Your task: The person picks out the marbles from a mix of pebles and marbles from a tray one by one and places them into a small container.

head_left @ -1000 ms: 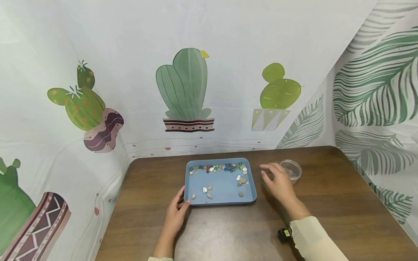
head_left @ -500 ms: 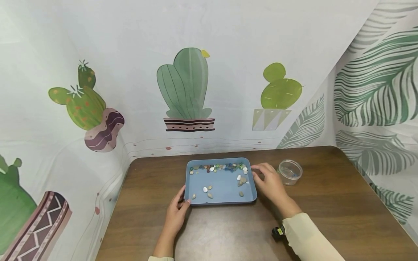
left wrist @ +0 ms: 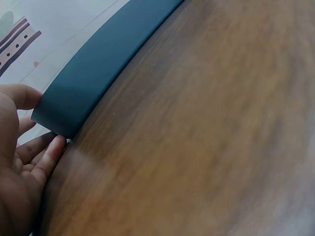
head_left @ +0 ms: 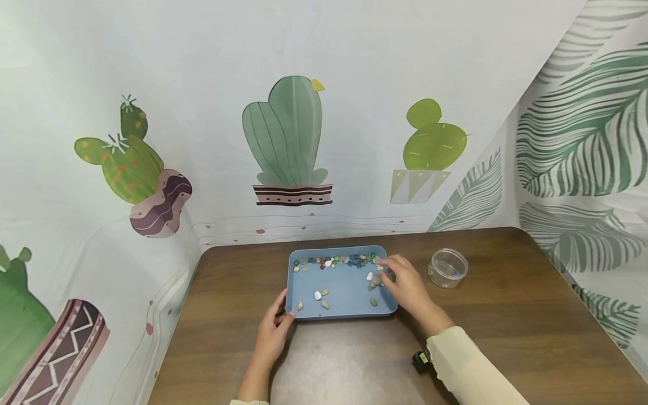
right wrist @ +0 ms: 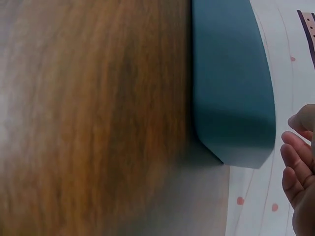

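A shallow blue tray [head_left: 346, 289] holds pebbles and small coloured glass stones, most of them in a row along its far side. My left hand [head_left: 270, 334] holds the tray's near left corner, thumb at the rim and fingers along the side wall; the left wrist view shows fingertips low against the wall [left wrist: 93, 73]. Over the tray's right edge reaches my right hand [head_left: 409, 288], fingertips close above the white stones in the far right corner. Its thumb and index finger are apart. Just below them lie a white pebble [head_left: 369, 276] and brownish pebbles [head_left: 376, 280].
A round clear plastic tub [head_left: 448, 268] with a small blue piece inside stands right of the tray. Several loose pebbles, among them a white one [head_left: 318, 295], lie toward the tray's near left. Behind the brown wooden table [head_left: 526, 304] hangs a cactus-print cloth [head_left: 354, 140].
My right hand has moved left from beside the clear tub to over the tray's right edge. The left hand has stayed on the tray's corner, and the tray has not moved.
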